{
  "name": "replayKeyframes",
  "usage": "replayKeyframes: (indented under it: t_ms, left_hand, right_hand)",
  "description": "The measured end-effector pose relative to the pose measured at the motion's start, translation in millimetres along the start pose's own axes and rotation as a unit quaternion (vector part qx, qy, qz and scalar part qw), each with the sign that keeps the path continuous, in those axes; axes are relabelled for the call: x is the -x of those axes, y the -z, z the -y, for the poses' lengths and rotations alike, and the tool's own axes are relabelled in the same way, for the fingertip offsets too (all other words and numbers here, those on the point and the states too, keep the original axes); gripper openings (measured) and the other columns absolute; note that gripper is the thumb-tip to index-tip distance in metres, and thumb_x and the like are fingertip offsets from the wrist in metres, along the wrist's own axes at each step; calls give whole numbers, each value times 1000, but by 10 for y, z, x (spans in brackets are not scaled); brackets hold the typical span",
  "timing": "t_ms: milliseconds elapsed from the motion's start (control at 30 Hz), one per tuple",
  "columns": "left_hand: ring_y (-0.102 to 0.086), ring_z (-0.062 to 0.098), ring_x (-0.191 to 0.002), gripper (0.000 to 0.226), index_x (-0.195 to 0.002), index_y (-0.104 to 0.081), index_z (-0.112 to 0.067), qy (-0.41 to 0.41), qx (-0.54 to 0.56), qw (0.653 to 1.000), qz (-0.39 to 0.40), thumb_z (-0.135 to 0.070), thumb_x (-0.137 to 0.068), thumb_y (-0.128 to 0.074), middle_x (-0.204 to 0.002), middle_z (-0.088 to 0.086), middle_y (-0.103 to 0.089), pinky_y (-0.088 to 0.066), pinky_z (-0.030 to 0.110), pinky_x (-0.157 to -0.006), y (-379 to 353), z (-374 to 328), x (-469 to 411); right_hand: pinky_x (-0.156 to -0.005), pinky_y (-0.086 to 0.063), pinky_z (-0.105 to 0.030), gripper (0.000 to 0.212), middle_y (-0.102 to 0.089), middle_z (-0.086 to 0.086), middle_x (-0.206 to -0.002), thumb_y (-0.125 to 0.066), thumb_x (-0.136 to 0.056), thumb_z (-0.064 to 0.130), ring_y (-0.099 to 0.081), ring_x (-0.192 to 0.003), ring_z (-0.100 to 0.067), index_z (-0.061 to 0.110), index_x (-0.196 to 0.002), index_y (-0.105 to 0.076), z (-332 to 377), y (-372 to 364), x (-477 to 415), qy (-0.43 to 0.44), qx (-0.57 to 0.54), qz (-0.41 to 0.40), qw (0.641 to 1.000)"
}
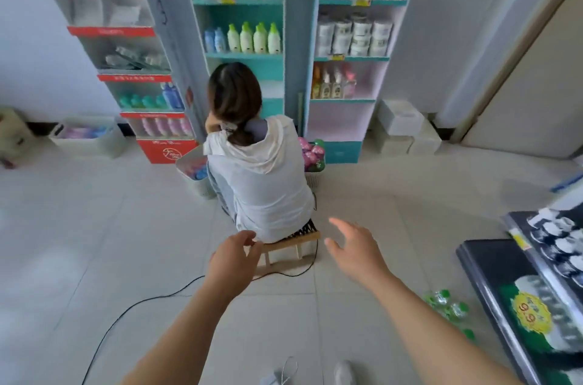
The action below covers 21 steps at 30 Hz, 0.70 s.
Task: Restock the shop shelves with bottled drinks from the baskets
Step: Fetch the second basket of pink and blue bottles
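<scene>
Your hands hold nothing: left hand [235,253] loosely curled, right hand [353,247] fingers spread. The pink and green bottles [310,149] sit in the white slatted basket [313,180] ahead, right of the seated person [258,176] — so your right hand's probably nearer.

A person in a white hooded top [262,176], seated on a small wooden stool [290,246], blocks the teal cardboard shelves [271,69]. The pale tiled floor [94,242] lies open at left; a black display stand [492,283] crowds the right.
</scene>
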<state>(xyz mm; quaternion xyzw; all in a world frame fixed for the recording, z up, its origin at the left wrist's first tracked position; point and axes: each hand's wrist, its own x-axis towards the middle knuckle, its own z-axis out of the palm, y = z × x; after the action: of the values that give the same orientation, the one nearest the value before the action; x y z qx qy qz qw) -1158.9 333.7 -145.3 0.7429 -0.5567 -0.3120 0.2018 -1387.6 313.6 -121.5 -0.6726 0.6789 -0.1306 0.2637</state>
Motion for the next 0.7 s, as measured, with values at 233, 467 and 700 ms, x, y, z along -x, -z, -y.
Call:
replayKeyframes:
  t_ms: [233,467,700]
  left_hand:
    - [-58,16,-110,37,-127,-56,-21,105,36,989,-101,-38,-94,-50,-119,-5,-63,-42,35,-100,196,235,-337]
    - [-57,16,-110,36,-126,-57,-19,216,69,950,-215,-36,-95,-50,-119,-3,-63,-44,32,-94,255,224,-544]
    - [-57,15,-113,36,-126,-56,-22,322,89,899,-283,-38,-96,-48,-120,-6,-62,-44,35,-97,399,453,-348]
  right_hand:
    - [-106,-35,-33,49,-48,-1,-141,-51,-94,31,-42,-128,-23,23,-141,-43,464,-230,-869,125,33,92,987]
    - [-107,-31,-31,48,-48,0,-142,-47,-95,30,-42,-128,-23,22,-142,-42,789,-288,-1739,249,93,169,949]
    - [-108,-34,-36,48,-49,-3,-140,-48,-94,31,-42,-128,-26,23,-141,-43,1384,-696,-2041,329,103,251,904]
